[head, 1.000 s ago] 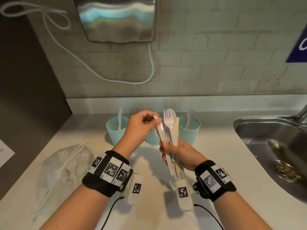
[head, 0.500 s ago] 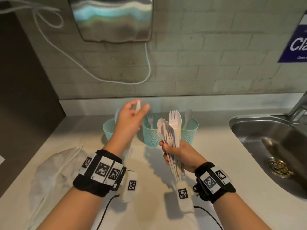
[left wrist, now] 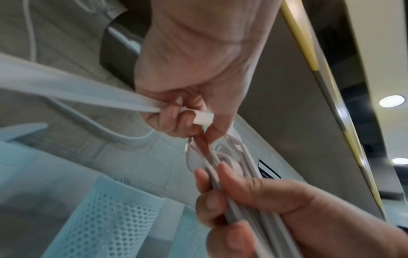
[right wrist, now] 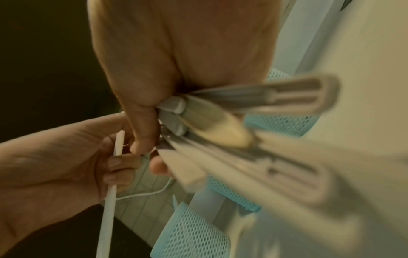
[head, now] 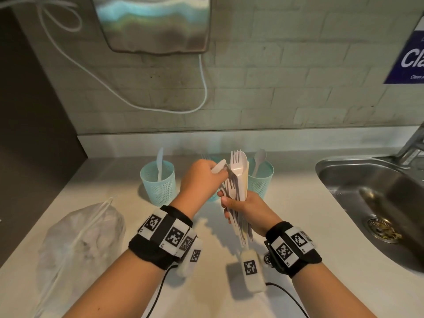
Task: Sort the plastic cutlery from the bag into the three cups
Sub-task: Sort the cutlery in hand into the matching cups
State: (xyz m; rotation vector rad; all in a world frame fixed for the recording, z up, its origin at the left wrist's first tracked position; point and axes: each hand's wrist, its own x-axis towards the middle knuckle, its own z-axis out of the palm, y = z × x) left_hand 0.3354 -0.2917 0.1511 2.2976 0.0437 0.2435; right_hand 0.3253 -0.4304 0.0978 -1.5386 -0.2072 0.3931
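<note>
Right hand [head: 249,208] raised above the counter [head: 321,226], fingers curled tight round the handles of a bundle of cutlery [head: 238,180], thumb pressed across the front; forks and a spoon fan upward, handles jut down past the palm toward the wrist band [head: 291,249]. Left hand [head: 199,180] lifted beside it, knuckles up, fingers bent inward, pinching a white knife [head: 219,166] that pokes out between thumb and forefinger, its toothed edge touching the top of the bundle.

Behind the hands, three teal mesh cups in a row near the wall: left cup [head: 158,182] with one knife standing in it, right cup [head: 261,180] with one spoon, middle cup [head: 212,198] mostly hidden by the hands, fork tines just visible over the left knuckles. Crumpled clear bag [head: 80,237] lying on the counter well to the left. Steel sink [head: 378,203] at right, metal dispenser [head: 151,24] on the tiled wall.

From the left wrist: underside of the left hand [left wrist: 192,69], knife [left wrist: 66,94] running across the palm, held under the curled fingers [left wrist: 172,118], its square end sticking out by the thumb; right hand's [left wrist: 276,209] thumb and fingertips clamped on the handles below.

From the right wrist: bundle [right wrist: 253,139] splayed and blurred close to the lens, heel of the right hand [right wrist: 176,61] above; left hand [right wrist: 55,165] seen palm-side, knife [right wrist: 110,200] upright through its bent fingers.
</note>
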